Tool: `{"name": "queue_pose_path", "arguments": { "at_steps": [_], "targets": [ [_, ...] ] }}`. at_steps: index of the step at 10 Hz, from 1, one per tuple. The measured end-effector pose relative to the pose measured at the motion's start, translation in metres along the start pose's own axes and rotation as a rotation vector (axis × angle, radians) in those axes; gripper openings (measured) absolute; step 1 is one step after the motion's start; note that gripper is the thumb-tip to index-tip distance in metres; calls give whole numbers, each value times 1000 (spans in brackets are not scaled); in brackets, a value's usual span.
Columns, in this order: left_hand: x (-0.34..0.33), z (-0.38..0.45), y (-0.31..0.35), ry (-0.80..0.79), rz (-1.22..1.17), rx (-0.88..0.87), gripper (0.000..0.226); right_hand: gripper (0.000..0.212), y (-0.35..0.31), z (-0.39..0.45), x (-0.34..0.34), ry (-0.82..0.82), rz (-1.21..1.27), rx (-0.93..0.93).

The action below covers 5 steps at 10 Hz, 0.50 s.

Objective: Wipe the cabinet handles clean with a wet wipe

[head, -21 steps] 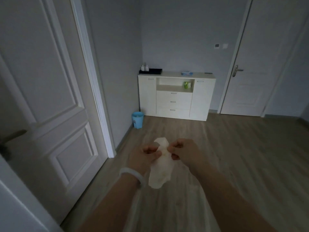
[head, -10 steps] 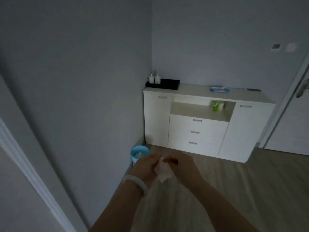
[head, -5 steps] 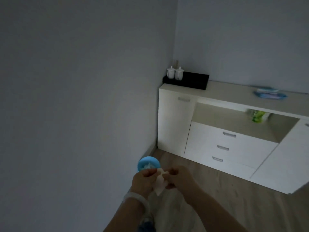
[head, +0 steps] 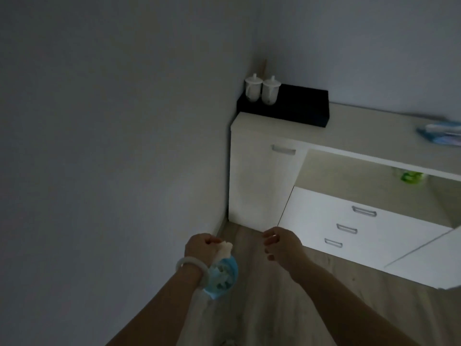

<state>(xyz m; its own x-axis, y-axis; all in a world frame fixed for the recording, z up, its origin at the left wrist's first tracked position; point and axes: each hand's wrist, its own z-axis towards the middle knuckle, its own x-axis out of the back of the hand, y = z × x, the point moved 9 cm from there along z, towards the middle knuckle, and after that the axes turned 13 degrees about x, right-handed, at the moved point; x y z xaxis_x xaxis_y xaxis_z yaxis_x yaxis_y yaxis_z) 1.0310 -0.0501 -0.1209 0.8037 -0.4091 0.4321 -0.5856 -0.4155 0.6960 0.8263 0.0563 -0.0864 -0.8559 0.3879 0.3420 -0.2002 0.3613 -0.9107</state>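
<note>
My left hand (head: 200, 248), with a white bangle on its wrist, grips a crumpled white wet wipe (head: 224, 248) right above a small blue bin (head: 222, 275) on the floor. My right hand (head: 282, 244) hangs apart to the right with loosely curled fingers and holds nothing. The white cabinet (head: 259, 186) stands in the corner ahead. A metal handle (head: 284, 149) sits on its left door. Three drawer handles (head: 364, 211) line up below the open shelf.
The grey wall runs close along my left. On the cabinet top are a black box (head: 294, 107) with two white cups (head: 262, 89) and a blue wipe pack (head: 441, 133). A green item (head: 411, 176) lies in the shelf. The bin holds white scraps.
I have walked up to the cabinet corner. My hands, joined on the wipe before, have parted; the wipe now stays in my left hand over the blue bin.
</note>
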Motion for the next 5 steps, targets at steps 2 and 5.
{"name": "queue_pose_path", "arguments": {
  "at_steps": [2,5],
  "targets": [
    [-29,61,-2,-119,281,69,33,22,30,44,-1,-23,21,-141],
    [-29,105,-28,-28,740,77,36,22,60,72,10,-29,7,-168]
  ]
}}
